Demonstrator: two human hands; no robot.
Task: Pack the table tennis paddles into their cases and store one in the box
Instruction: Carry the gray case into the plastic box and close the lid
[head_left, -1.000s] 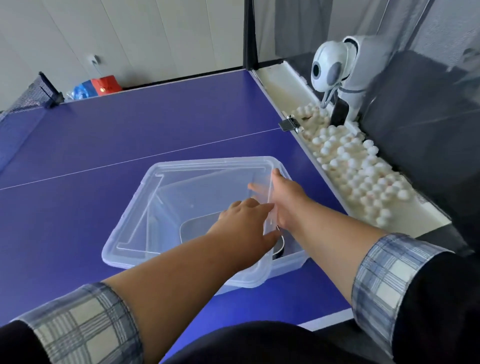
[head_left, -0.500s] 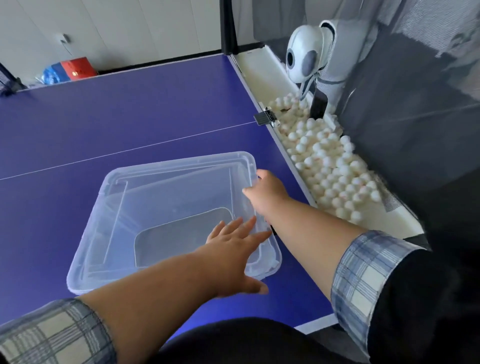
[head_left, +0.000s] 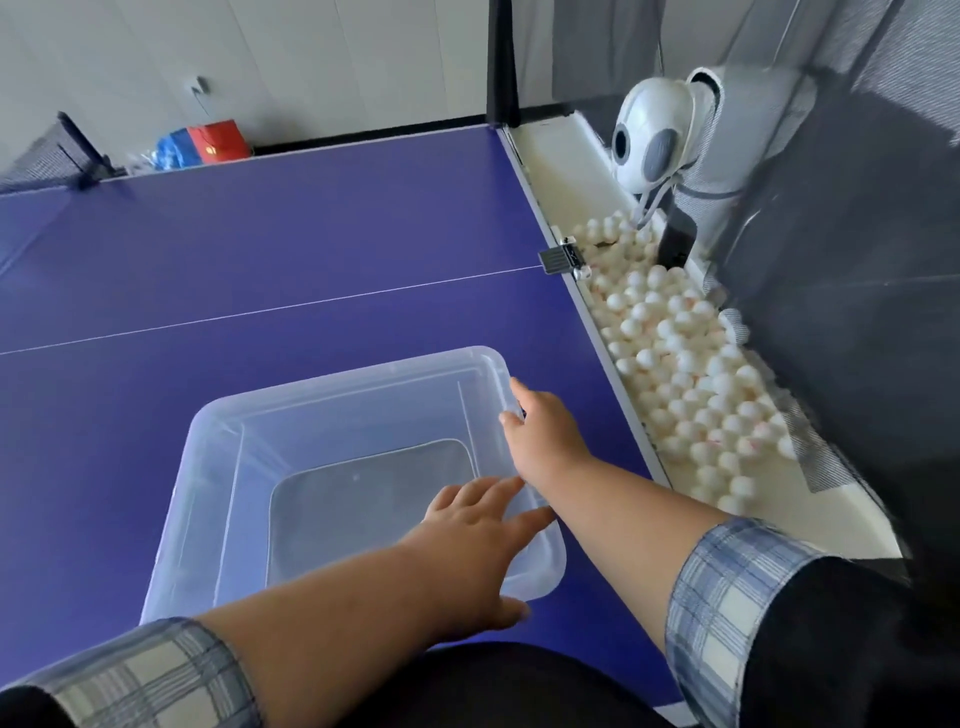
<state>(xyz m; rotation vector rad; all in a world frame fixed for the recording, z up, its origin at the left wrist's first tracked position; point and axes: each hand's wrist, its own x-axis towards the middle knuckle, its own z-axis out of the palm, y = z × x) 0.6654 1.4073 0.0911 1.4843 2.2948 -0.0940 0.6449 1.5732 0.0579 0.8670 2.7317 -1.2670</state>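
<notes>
My left hand lies flat, fingers spread wide, on the clear plastic box's lid; my right hand curls its fingers over the lid's right rim, above the blue desk.

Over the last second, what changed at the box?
The lid came down from a tilt and now lies flat on the box. The left hand let go of its near edge and presses flat on the near right corner. The right hand kept its hold on the lid's right edge. Box still on the table; balls unchanged.
</notes>
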